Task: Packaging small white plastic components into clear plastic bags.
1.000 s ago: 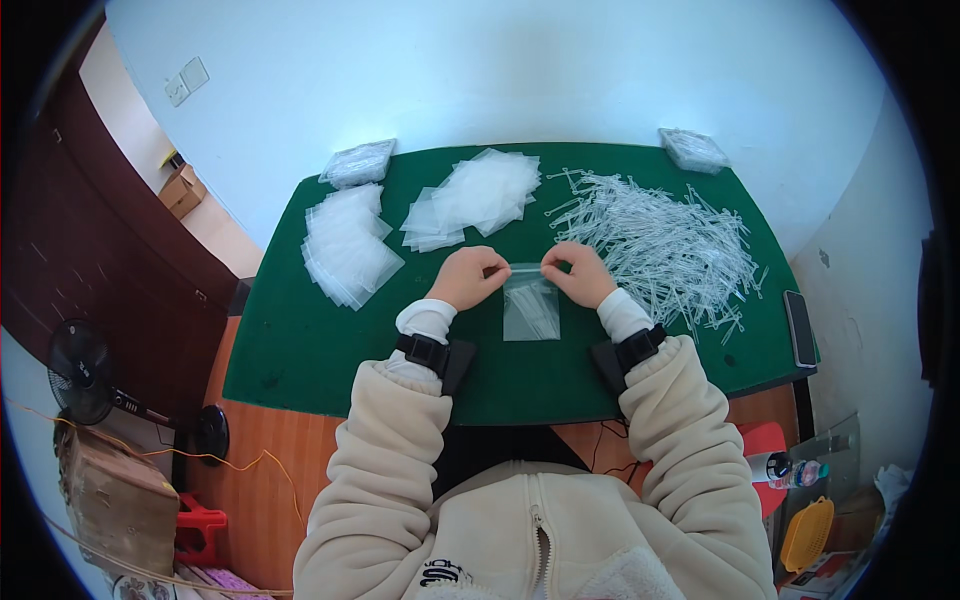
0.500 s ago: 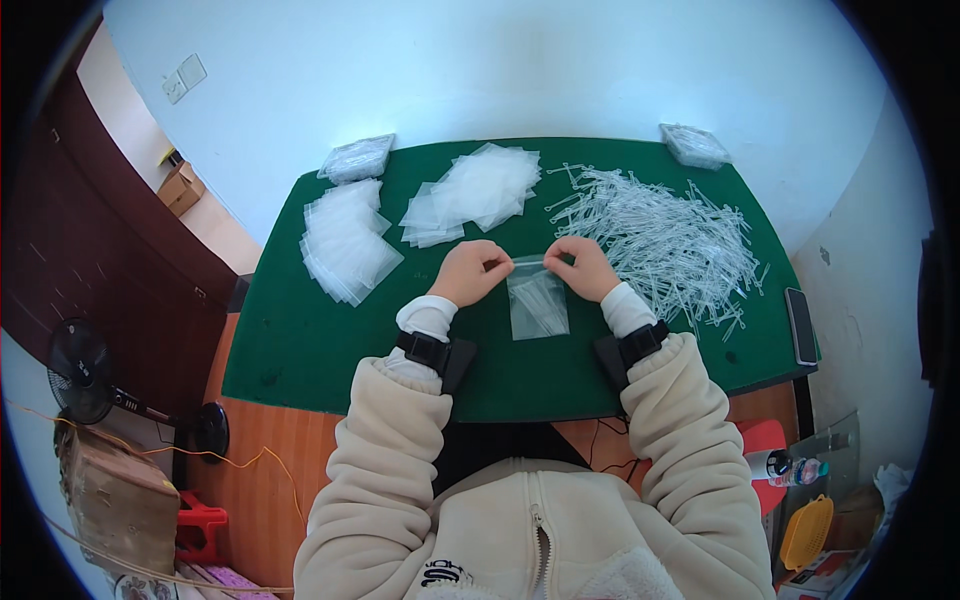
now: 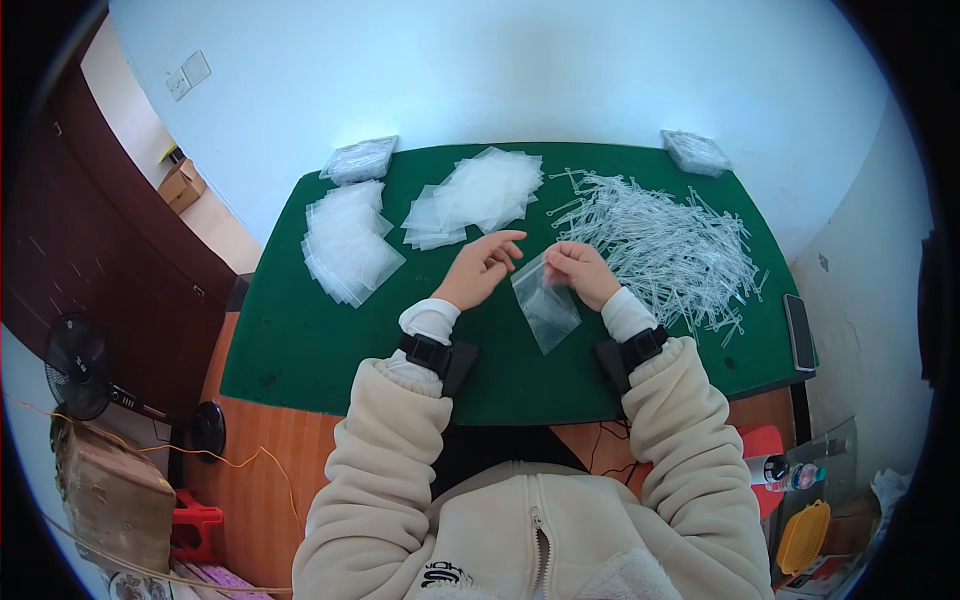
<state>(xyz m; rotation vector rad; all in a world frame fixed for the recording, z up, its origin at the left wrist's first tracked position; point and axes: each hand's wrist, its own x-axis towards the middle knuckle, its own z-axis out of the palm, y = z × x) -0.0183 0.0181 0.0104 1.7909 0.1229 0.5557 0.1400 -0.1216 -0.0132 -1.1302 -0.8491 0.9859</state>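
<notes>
At centre, left hand point(image 3: 476, 274) half-curled, right hand point(image 3: 587, 273) tight on bag point(image 3: 545, 312)

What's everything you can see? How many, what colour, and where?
Small bag: one, clear, in right hand
Bag piles: two, whitish clear, table's left and middle
Thin plastic sticks: uncountable heap, clear, table's right
Wrapped packs: two, clear-grey, far corners
Phone: one, dark, right edge
Table: one, green, centre
Wall plates: two, white, upper left
Door: one, dark brown, left
Fan: one, black, lower left
Cardboard boxes: at least two, brown, left
Stool: one, red, lower left
Bottle: at least one, clear, lower right
Basket: one, yellow, lower right
Left hand: one, bare, beside bag
Right hand: one, bare, pinching bag
Wrist straps: two, black, wrists
Jacket: one, cream, lower middle
</notes>
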